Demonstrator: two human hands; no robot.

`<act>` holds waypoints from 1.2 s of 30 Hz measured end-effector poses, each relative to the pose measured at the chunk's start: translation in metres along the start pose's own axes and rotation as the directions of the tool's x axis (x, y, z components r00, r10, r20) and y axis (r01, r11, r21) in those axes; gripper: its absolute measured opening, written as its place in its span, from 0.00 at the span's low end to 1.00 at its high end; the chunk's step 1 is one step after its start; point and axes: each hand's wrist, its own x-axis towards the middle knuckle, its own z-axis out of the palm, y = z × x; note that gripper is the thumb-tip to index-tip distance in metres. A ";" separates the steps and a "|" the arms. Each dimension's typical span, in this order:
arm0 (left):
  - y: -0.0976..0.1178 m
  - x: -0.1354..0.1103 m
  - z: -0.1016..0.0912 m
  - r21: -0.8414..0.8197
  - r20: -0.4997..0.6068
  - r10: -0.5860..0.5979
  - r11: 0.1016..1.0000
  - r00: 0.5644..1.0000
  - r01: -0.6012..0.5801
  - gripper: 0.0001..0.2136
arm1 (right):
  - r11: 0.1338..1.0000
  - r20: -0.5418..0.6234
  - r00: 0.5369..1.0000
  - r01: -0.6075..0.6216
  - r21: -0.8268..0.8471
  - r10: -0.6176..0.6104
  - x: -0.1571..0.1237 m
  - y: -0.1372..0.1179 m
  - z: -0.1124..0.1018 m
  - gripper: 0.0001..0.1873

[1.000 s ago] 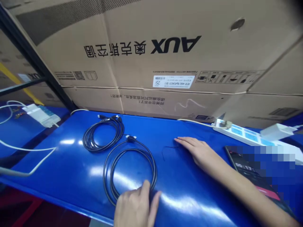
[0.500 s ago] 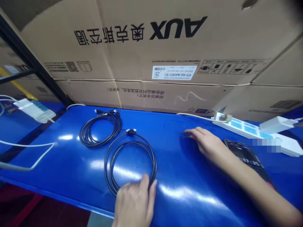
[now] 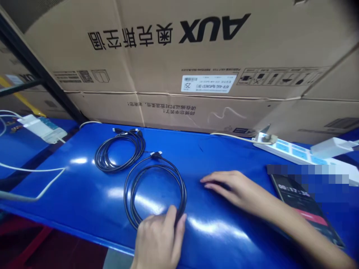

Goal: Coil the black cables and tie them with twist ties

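Two coils of black cable lie on the blue table point(image 3: 84, 179). My left hand point(image 3: 158, 239) is at the front edge, its fingers curled over the lower right of the nearer coil point(image 3: 183, 194) and apparently pinching the cable. The farther coil point(image 3: 102, 160) lies to the back left, and its connector ends point towards the cartons. My right hand point(image 3: 232, 186) rests flat and open on the bare table to the right of the nearer coil, holding nothing. Its fingertips stop a little short of the cable.
A phone point(image 3: 297, 198) showing a timer lies right of my right hand. Behind it runs a white power strip point(image 3: 283, 148) with a white adapter point(image 3: 332, 147). Large cardboard cartons point(image 3: 168, 59) stand along the back. Another power strip point(image 3: 39, 129) and white cables lie at the left.
My right hand has slid towards the front of the table and closer to the nearer coil. My left hand stays on the cable. The view has shifted only slightly.
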 end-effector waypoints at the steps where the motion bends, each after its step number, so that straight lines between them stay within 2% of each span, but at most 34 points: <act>1: -0.001 -0.001 0.001 -0.025 -0.038 0.021 0.999 0.999 -0.022 0.13 | 0.999 -0.007 1.000 -0.025 0.039 0.025 0.001 -0.007 0.005 0.16; 3: -0.002 -0.003 0.002 -0.069 -0.109 0.058 0.995 0.992 -0.066 0.14 | 0.984 0.010 0.995 -0.100 0.149 0.100 0.003 -0.019 0.018 0.14; 5: -0.002 -0.004 0.003 -0.088 -0.133 0.101 0.990 0.986 -0.114 0.15 | 0.936 0.062 0.981 -0.192 0.295 0.181 0.006 -0.029 0.033 0.13; 8: -0.001 -0.004 0.006 -0.079 -0.091 0.155 0.984 0.984 -0.163 0.15 | 0.784 0.174 0.942 -0.336 0.522 0.288 0.009 -0.039 0.047 0.12; 11: 0.001 -0.004 0.010 -0.084 -0.029 0.158 0.984 0.987 -0.160 0.15 | 0.611 0.276 0.915 -0.401 0.682 0.293 0.011 -0.044 0.048 0.15; 14: -0.001 -0.003 0.006 -0.195 0.120 0.059 0.980 0.991 -0.035 0.15 | 0.591 0.285 0.932 -0.362 0.721 0.223 0.011 -0.043 0.042 0.17; 16: -0.007 0.000 -0.004 -0.315 0.324 -0.033 0.939 0.945 0.141 0.16 | 0.604 0.272 0.943 -0.331 0.725 0.190 0.010 -0.041 0.040 0.15; 18: -0.016 0.008 -0.018 -0.435 0.533 -0.050 0.840 0.844 0.324 0.23 | 0.603 0.267 0.947 -0.318 0.732 0.175 0.009 -0.038 0.040 0.12; 20: -0.029 0.021 -0.031 -0.570 0.680 0.057 0.669 0.731 0.478 0.29 | 0.598 0.266 0.951 -0.307 0.740 0.159 0.009 -0.036 0.041 0.11; 21: -0.036 0.029 -0.035 -0.620 0.731 0.138 0.542 0.668 0.566 0.30 | 0.594 0.263 0.953 -0.299 0.747 0.149 0.009 -0.035 0.042 0.11; 23: -0.048 0.048 -0.038 -0.661 0.745 0.353 0.274 0.566 0.698 0.32 | 0.587 0.261 0.957 -0.286 0.758 0.129 0.009 -0.034 0.042 0.11; 24: -0.052 0.058 -0.036 -0.648 0.720 0.466 0.184 0.515 0.739 0.33 | 0.585 0.257 0.959 -0.278 0.762 0.120 0.009 -0.033 0.042 0.11; 26: -0.057 0.076 -0.030 -0.578 0.658 0.620 0.051 0.428 0.815 0.35 | 0.585 0.249 0.963 -0.259 0.768 0.099 0.008 -0.033 0.041 0.11; 27: -0.057 0.083 -0.025 -0.544 0.646 0.650 0.024 0.400 0.838 0.35 | 0.584 0.245 0.966 -0.249 0.773 0.087 0.008 -0.033 0.041 0.11; 30: -0.050 0.094 -0.012 -0.467 0.612 0.711 -0.028 0.346 0.884 0.36 | 0.575 0.242 0.968 -0.234 0.784 0.064 0.008 -0.033 0.040 0.11; 33: -0.039 0.094 0.000 -0.427 0.533 0.780 -0.088 0.329 0.900 0.44 | 0.558 0.245 0.967 -0.240 0.795 0.067 0.007 -0.031 0.040 0.11; 34: -0.036 0.092 0.003 -0.437 0.515 0.783 -0.109 0.348 0.893 0.45 | 0.549 0.245 0.967 -0.242 0.800 0.070 0.007 -0.029 0.040 0.12; 36: -0.032 0.089 0.008 -0.478 0.512 0.749 -0.157 0.419 0.864 0.42 | 0.537 0.236 0.968 -0.241 0.809 0.079 0.006 -0.027 0.041 0.14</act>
